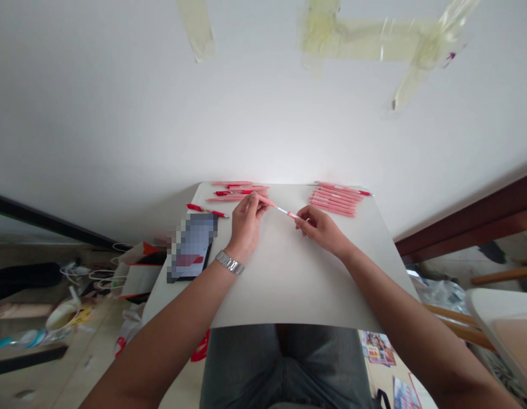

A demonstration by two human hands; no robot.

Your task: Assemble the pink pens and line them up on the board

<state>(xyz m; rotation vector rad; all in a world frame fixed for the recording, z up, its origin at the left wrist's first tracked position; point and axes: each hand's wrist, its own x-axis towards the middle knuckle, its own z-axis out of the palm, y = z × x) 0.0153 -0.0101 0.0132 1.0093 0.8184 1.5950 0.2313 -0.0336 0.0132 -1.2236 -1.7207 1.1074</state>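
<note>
- Stretching from hand to hand, a pink pen with a white middle (281, 210) is held over the tabletop (297, 284).
- One pink end is pinched by the left hand (245, 222), its fingers clamped on it.
- The other pink end is pinched by the right hand (319, 226), fingers clamped too.
- Pink pens (335, 202) are lined up near the right hand.
- Pink and red pens (234, 193) are laid near the left hand.
- A blurred phone (193, 244) is set near the left wrist.
</note>
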